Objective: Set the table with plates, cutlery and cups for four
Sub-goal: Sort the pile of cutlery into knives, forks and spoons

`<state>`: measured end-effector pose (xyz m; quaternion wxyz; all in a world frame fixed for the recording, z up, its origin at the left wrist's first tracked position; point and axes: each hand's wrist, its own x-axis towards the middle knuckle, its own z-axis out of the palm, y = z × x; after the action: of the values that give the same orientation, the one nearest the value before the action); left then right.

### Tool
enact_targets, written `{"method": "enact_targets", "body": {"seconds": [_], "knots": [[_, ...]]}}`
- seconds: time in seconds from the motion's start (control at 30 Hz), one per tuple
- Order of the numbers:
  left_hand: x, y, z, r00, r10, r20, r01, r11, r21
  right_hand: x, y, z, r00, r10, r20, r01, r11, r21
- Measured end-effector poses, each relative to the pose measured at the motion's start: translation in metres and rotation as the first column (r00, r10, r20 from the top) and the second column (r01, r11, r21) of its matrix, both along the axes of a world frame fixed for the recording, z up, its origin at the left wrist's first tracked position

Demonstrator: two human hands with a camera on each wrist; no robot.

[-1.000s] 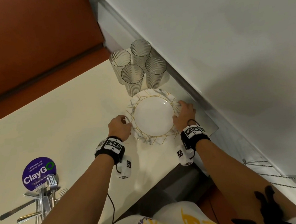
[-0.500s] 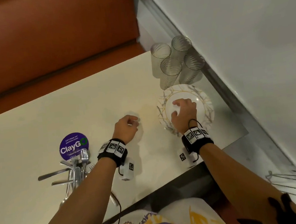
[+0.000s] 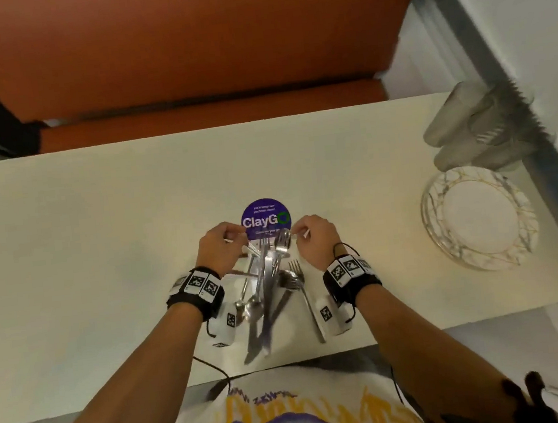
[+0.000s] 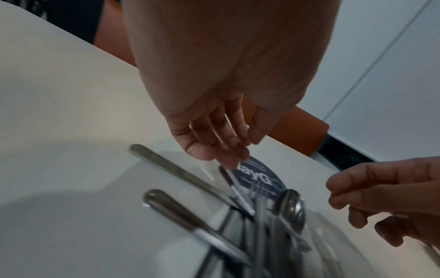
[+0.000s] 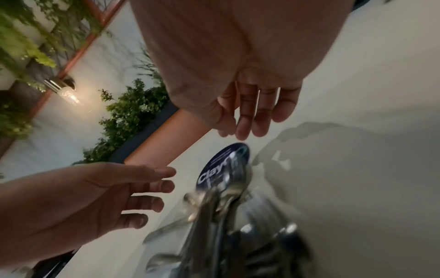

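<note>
reaching over the heaped cutlery (image 3: 267,281) at the counter's (image 3: 98,213) near edge, the left hand (image 3: 221,248) and right hand (image 3: 315,242) are hovering with loosely spread fingers (image 4: 228,150), gripping nothing, so the next move is likely calling for sorting pieces while plates (image 3: 478,218) and cups (image 3: 468,129) are sitting far right.

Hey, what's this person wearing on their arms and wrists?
Both forearms are bare, with no sleeves reaching them. Each wrist carries a black band topped with white tiles printed with black square code markers; the right band matches it. A small white box camera with its own marker hangs under each wrist, trailing a thin black cable. The right wrist also has a thin black cord loop.
</note>
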<state>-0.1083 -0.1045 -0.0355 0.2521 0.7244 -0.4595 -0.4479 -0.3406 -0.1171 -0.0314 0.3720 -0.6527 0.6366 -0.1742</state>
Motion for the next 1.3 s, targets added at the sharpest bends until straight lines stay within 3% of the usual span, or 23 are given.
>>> {"method": "enact_targets", "body": {"seconds": [0.1, 0.23, 0.37, 0.5, 0.63, 0.77, 0.87, 1.07, 1.17, 1.3], "knots": [[0.029, 0.012, -0.003, 1.0, -0.022, 0.007, 0.021, 0.999, 0.035, 0.038, 0.009, -0.007, 0.997, 0.075, -0.032, -0.074, 0.997, 0.038], [0.046, 0.021, -0.01, 1.0, -0.018, -0.022, 0.02, 0.998, 0.067, 0.061, 0.017, -0.015, 0.94, 0.228, -0.254, -0.202, 0.972, 0.123], [0.049, 0.028, -0.014, 0.998, -0.054, -0.031, 0.056, 0.996, 0.067, 0.065, 0.02, -0.017, 0.863, 0.275, -0.424, -0.229, 0.961, 0.158], [0.044, 0.03, -0.018, 0.994, -0.091, -0.052, 0.096, 0.991, 0.095, 0.065, 0.018, -0.016, 0.849, 0.27, -0.455, -0.203, 0.96, 0.192], [0.037, 0.03, -0.015, 0.992, -0.095, -0.081, 0.101, 0.992, 0.078, 0.061, 0.015, -0.017, 0.912, 0.219, -0.347, -0.146, 0.964, 0.224], [0.031, 0.027, -0.012, 0.987, -0.104, -0.125, 0.114, 0.991, 0.073, 0.055, 0.001, 0.0, 0.992, 0.007, -0.123, 0.027, 0.964, 0.266], [0.022, 0.027, -0.006, 0.976, -0.142, -0.164, 0.155, 0.986, 0.068, 0.052, -0.009, 0.018, 0.988, -0.14, 0.069, 0.115, 0.95, 0.29], [0.008, 0.025, 0.013, 0.882, -0.274, -0.383, 0.341, 0.932, 0.119, 0.048, -0.033, 0.05, 0.925, -0.287, 0.248, 0.236, 0.947, 0.218], [0.014, 0.026, 0.02, 0.894, -0.195, -0.403, 0.254, 0.962, 0.097, 0.043, -0.039, 0.052, 0.866, -0.379, 0.326, 0.34, 0.925, 0.171], [0.04, 0.021, 0.028, 0.836, 0.098, -0.539, -0.043, 0.992, 0.114, 0.039, -0.032, 0.046, 0.797, -0.476, 0.373, 0.412, 0.879, 0.241]]}}
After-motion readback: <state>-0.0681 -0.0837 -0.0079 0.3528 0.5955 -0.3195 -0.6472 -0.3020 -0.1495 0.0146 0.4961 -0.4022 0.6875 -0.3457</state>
